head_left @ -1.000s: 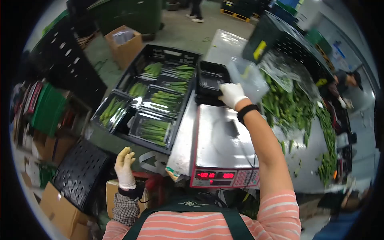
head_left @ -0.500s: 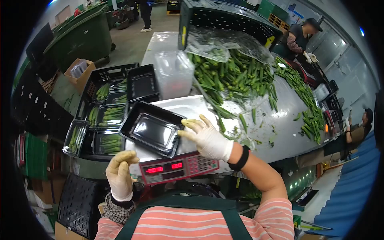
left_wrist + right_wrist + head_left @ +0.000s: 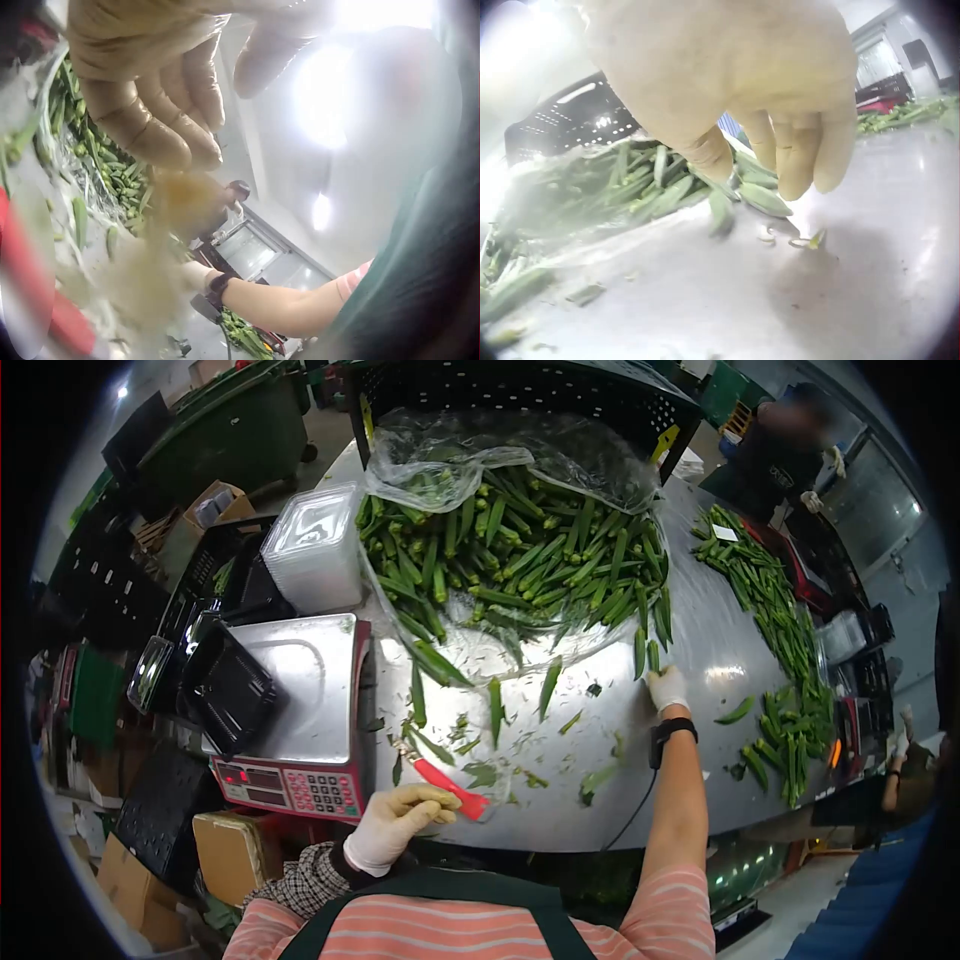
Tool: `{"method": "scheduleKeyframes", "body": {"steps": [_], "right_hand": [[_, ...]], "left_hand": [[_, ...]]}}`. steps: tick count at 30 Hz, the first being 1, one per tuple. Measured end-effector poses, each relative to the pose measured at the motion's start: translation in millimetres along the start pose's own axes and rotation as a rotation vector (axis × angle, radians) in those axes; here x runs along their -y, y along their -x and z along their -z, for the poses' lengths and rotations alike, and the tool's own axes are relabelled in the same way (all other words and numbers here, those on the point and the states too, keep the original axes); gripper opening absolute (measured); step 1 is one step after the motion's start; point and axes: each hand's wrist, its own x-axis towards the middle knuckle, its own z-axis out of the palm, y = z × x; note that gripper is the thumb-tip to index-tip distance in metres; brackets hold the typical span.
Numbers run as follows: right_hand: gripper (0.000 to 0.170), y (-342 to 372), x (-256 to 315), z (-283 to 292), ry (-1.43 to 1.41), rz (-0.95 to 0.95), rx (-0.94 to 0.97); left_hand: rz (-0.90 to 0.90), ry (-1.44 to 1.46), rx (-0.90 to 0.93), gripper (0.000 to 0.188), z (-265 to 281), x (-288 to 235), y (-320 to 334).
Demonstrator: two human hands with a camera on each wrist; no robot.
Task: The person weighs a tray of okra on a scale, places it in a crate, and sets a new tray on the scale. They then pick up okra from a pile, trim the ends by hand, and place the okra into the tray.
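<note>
Gloved, my right hand [image 3: 667, 688] reaches low over the metal table beside two green okra pods [image 3: 653, 657] at the pile's right edge. In the right wrist view its fingers [image 3: 795, 161] point down, spread from the thumb, close to several pods [image 3: 761, 196]; a firm grip on any is not visible. My left hand [image 3: 400, 825], also gloved, hovers at the table's front edge by a red tool [image 3: 445, 785], its fingers [image 3: 161, 124] loosely bent with nothing held. An empty black tray [image 3: 232, 685] sits tilted across the left side of the scale [image 3: 315, 685].
A large okra pile [image 3: 520, 550] spills from a plastic-lined crate [image 3: 530, 400]. Clear lids or trays [image 3: 318, 550] stand stacked behind the scale. More okra [image 3: 775, 630] lies at the right, near another person [image 3: 775, 450]. Scraps and a thin cord [image 3: 635, 815] are on the table.
My right hand has left the black tray and moved right to the okra. The tray rests at the scale's left side. My left hand has moved right, near the red tool; the head view has shifted right.
</note>
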Motion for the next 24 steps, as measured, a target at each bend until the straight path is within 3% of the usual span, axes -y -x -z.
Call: {"method": "scheduleKeyframes", "body": {"steps": [2, 3, 6, 9, 10, 14, 15, 16, 18, 19, 20, 22, 24], "right_hand": [[0.027, -9, 0, 2, 0.138, -0.024, 0.174], [0.025, -15, 0, 3, -0.058, -0.068, 0.176], [0.026, -15, 23, 18, -0.232, -0.086, 0.305], [0.036, -3, 52, 7, 0.152, 0.085, 0.218], [0.036, -7, 51, 4, 0.149, 0.089, 0.220], [0.031, 17, 68, 26, -0.115, 0.097, 0.414], [0.028, 41, 96, 53, -0.175, 0.169, 0.421], [0.029, 61, 112, 66, -0.303, 0.163, 0.571], [0.034, 97, 131, 75, -0.345, 0.384, 0.718], [0.041, 103, 142, 86, -0.511, 0.529, 0.996], [0.043, 97, 143, 96, -0.457, 0.751, 0.936], [0.035, 55, 138, 100, -0.377, 0.334, 0.737], [0.028, -13, 104, 56, -0.416, 0.422, 0.324]], "left_hand": [[0.054, 0.003, -0.012, 0.024, -19, 7, -17], [0.017, -0.022, 0.014, 0.024, -26, 10, -24], [-0.006, -0.084, 0.025, 0.026, -41, 12, -43], [0.034, -0.061, 0.048, 0.024, -57, 10, -65], [0.032, -0.062, 0.043, 0.024, -62, 9, -74], [0.155, -0.179, 0.123, 0.031, -86, 2, -110], [0.109, -0.011, 0.088, 0.034, -94, 12, -125], [0.063, 0.156, 0.054, 0.038, -100, 20, -140], [0.207, 0.501, 0.051, 0.043, -109, 26, -168], [0.106, 0.596, 0.138, 0.038, -102, 38, -183], [0.160, 0.764, 0.020, 0.030, -95, 53, -193], [0.235, 0.774, -0.067, 0.024, -81, 48, -187], [0.247, 0.743, -0.124, 0.027, -71, 41, -172]]}}
